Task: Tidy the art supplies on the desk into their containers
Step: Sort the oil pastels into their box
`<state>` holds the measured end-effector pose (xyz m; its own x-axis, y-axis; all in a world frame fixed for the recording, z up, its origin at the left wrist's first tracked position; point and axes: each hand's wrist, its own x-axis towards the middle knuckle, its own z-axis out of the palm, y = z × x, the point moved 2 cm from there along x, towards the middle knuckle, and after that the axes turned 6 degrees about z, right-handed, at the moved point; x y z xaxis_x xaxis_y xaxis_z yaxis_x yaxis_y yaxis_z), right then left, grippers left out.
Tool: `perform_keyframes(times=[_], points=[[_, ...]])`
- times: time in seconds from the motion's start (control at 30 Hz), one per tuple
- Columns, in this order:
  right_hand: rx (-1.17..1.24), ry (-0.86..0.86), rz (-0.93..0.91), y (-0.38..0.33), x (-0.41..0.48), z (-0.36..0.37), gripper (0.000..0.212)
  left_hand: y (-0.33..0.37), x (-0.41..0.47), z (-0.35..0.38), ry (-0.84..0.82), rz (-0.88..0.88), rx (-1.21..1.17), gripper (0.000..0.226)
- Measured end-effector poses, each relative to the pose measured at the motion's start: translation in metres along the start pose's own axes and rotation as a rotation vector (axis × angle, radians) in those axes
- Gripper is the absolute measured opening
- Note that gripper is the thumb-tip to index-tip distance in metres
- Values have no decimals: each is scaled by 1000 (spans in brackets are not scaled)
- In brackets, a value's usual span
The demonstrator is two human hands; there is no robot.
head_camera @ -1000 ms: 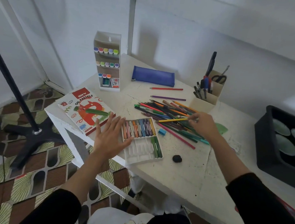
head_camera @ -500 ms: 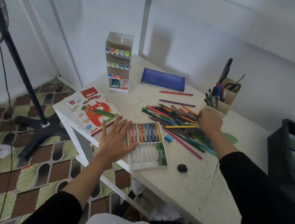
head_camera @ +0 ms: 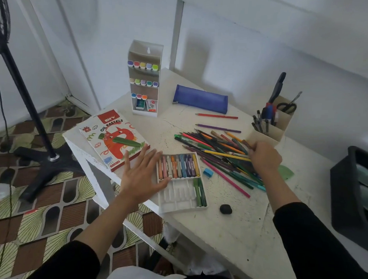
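Observation:
A pile of coloured pencils lies in the middle of the white desk. My right hand rests on the pile's right end, fingers curled around pencils there. My left hand is flat with fingers spread, touching the left edge of the white pastel tray. The tray holds a row of oil pastels at the top and two green ones at the right. A green pastel lies on the oil pastels box.
A blue pencil case, a marker stand and a beige pen holder stand at the back. A red pencil, a purple pencil, a blue sharpener and a black lump lie loose. A black bin sits right.
My right hand has slid back over the pencil pile toward the pen holder and its fingers have curled in. The left hand stays beside the tray.

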<state>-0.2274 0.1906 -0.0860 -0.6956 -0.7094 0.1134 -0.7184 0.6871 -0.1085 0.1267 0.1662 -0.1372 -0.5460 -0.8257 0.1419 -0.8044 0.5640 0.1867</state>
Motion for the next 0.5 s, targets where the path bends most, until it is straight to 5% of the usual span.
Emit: perform_keyframes(times=[0.13, 0.33, 0.5], points=[[320, 40, 8, -3, -25, -17, 19, -1, 0, 1, 6, 1, -3, 90], [955, -118, 219, -8, -65, -34, 6, -1, 0, 1, -9, 5, 7, 91], [1244, -209, 315, -6, -103, -46, 16, -1, 1, 2, -18, 3, 2, 91]])
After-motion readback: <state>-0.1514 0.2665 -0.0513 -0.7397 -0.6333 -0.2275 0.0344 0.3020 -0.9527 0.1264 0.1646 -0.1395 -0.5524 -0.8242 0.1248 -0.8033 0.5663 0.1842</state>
